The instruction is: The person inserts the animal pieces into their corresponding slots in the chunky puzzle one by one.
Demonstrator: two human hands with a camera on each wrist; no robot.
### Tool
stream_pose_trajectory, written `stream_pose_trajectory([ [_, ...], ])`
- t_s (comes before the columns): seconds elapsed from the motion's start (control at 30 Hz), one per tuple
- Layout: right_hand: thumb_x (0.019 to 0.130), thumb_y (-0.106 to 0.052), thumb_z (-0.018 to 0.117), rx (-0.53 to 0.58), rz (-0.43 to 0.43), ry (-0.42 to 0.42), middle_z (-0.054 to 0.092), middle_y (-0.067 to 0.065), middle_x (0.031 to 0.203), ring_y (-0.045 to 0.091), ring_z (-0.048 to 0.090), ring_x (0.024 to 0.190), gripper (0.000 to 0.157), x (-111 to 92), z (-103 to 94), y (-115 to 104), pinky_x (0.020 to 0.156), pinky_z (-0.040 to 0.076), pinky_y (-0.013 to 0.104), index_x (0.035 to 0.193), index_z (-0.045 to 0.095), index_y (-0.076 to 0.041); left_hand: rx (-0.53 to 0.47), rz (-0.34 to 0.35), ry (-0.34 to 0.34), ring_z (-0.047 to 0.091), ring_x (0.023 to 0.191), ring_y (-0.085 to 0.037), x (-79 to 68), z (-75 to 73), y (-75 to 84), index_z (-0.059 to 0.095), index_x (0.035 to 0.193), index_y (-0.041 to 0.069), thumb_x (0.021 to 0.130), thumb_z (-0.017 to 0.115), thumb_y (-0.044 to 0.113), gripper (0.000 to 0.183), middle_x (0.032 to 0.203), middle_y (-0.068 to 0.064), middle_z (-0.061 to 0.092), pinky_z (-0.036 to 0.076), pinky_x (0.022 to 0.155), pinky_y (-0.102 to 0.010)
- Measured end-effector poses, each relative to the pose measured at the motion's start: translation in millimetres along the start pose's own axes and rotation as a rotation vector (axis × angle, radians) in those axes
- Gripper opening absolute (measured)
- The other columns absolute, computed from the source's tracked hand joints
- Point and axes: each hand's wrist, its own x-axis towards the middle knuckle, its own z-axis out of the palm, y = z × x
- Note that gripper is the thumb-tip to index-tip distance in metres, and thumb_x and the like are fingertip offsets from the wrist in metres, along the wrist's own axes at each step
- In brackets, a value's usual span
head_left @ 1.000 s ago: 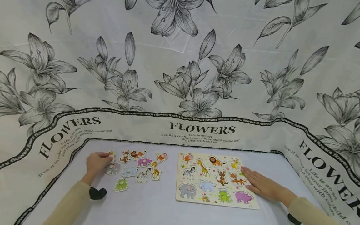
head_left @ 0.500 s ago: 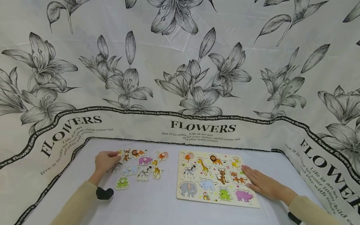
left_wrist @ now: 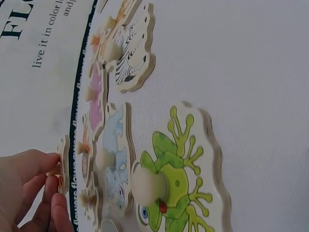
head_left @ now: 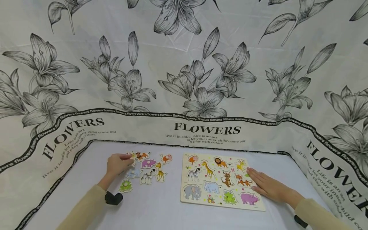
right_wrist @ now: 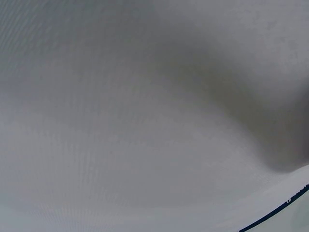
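In the head view my left hand [head_left: 119,164] pinches a wooden puzzle piece [left_wrist: 64,166] with a yellow animal on it, held above the loose pieces. Its fingers partly cover it, and the left wrist view catches it nearly edge-on. Just beyond the fingertips lies the lion piece [head_left: 142,155]. Under and beside this hand are the rhino piece [left_wrist: 115,140] and the frog piece [left_wrist: 181,181], each with a round knob. My right hand [head_left: 271,187] lies with straight fingers along the right edge of the animal puzzle board [head_left: 198,198]. The right wrist view shows only blurred white cloth.
More loose pieces lie left of the board: a hippo [head_left: 148,164], a monkey [head_left: 166,158], a giraffe [head_left: 159,174] and a zebra [head_left: 147,177]. White cloth [head_left: 155,207] covers the table. A flower-printed curtain [head_left: 184,95] rises behind and at both sides.
My left hand has moved to the right over the loose pieces, carrying the yellow animal piece; it now covers the kangaroo and elephant pieces. The right hand and the board have stayed put.
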Motion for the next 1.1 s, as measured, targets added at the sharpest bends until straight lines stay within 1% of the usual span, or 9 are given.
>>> stream_pose_trajectory([
  [0.13, 0.101, -0.034, 0.045, -0.005, -0.002, 0.003, 0.035, 0.025, 0.149, -0.017, -0.018, 0.136, 0.061, 0, 1.5, 2, 0.106, -0.012, 0.002, 0.149, 0.028, 0.000, -0.020, 0.013, -0.018, 0.068, 0.083, -0.025, -2.3, 5.4, 9.1, 0.074, 0.100, 0.002, 0.083, 0.073, 0.018, 0.023, 0.096, -0.017, 0.073, 0.050, 0.066, -0.029],
  [0.27, 0.101, -0.033, 0.045, -0.014, -0.012, 0.012, 0.036, 0.025, 0.149, -0.015, -0.017, 0.137, 0.061, 0, 2.8, 3, 0.107, -0.011, 0.002, 0.149, 0.028, 0.001, -0.032, 0.027, -0.031, 0.067, 0.080, -0.022, -5.3, 10.9, 20.9, 0.075, 0.098, 0.003, 0.082, 0.074, 0.017, 0.021, 0.093, -0.015, 0.074, 0.050, 0.066, -0.028],
  [0.43, 0.101, -0.034, 0.045, 0.001, -0.004, 0.005, 0.035, 0.025, 0.150, -0.015, -0.017, 0.137, 0.061, 0, 3.6, 3, 0.106, -0.012, 0.002, 0.149, 0.027, 0.000, -0.051, 0.065, -0.041, 0.064, 0.073, -0.017, -9.3, 18.9, 31.5, 0.075, 0.096, 0.004, 0.081, 0.076, 0.016, 0.020, 0.089, -0.013, 0.074, 0.046, 0.060, -0.024],
  [0.5, 0.102, -0.035, 0.044, 0.005, 0.003, -0.001, 0.034, 0.025, 0.150, -0.015, -0.017, 0.137, 0.061, 0, 3.3, 3, 0.106, -0.012, 0.002, 0.150, 0.027, -0.001, -0.063, 0.093, -0.040, 0.063, 0.070, -0.015, -11.8, 21.7, 35.1, 0.075, 0.095, 0.004, 0.080, 0.076, 0.015, 0.019, 0.087, -0.013, 0.074, 0.045, 0.057, -0.024],
  [0.63, 0.102, -0.035, 0.044, 0.022, 0.013, -0.012, 0.034, 0.025, 0.150, -0.016, -0.018, 0.136, 0.062, 0, 1.6, 2, 0.106, -0.012, 0.002, 0.150, 0.027, 0.000, -0.091, 0.130, -0.042, 0.061, 0.067, -0.013, -16.9, 27.0, 42.0, 0.076, 0.092, 0.003, 0.078, 0.077, 0.014, 0.018, 0.084, -0.012, 0.073, 0.044, 0.056, -0.023],
  [0.77, 0.102, -0.036, 0.043, 0.035, 0.020, -0.019, 0.034, 0.026, 0.150, -0.017, -0.018, 0.136, 0.062, 1, -0.5, 0, 0.105, -0.012, 0.002, 0.149, 0.027, 0.000, -0.122, 0.134, -0.054, 0.060, 0.067, -0.010, -20.4, 32.7, 48.7, 0.076, 0.092, 0.004, 0.078, 0.078, 0.013, 0.017, 0.083, -0.010, 0.073, 0.046, 0.057, -0.023],
  [0.87, 0.102, -0.036, 0.043, 0.038, 0.023, -0.018, 0.034, 0.026, 0.150, -0.017, -0.018, 0.135, 0.061, 2, -1.4, -1, 0.105, -0.012, 0.002, 0.149, 0.028, 0.001, -0.121, 0.137, -0.056, 0.061, 0.067, -0.010, -23.2, 36.5, 56.2, 0.077, 0.091, 0.005, 0.077, 0.078, 0.013, 0.016, 0.082, -0.010, 0.074, 0.046, 0.058, -0.023],
  [0.97, 0.102, -0.035, 0.044, 0.038, 0.024, -0.017, 0.034, 0.026, 0.150, -0.018, -0.019, 0.134, 0.061, 1, -1.0, 0, 0.105, -0.012, 0.002, 0.148, 0.028, 0.001, -0.119, 0.156, -0.051, 0.062, 0.066, -0.011, -25.8, 40.3, 63.9, 0.077, 0.089, 0.005, 0.076, 0.078, 0.011, 0.014, 0.080, -0.010, 0.073, 0.046, 0.057, -0.024],
  [1.1, 0.102, -0.036, 0.043, 0.035, 0.023, -0.019, 0.034, 0.025, 0.150, -0.016, -0.017, 0.136, 0.061, 0, 0.8, 1, 0.105, -0.013, 0.002, 0.149, 0.028, 0.001, -0.135, 0.152, -0.061, 0.060, 0.067, -0.010, -28.2, 46.8, 72.9, 0.077, 0.088, 0.006, 0.075, 0.079, 0.010, 0.014, 0.080, -0.008, 0.073, 0.045, 0.056, -0.023],
])
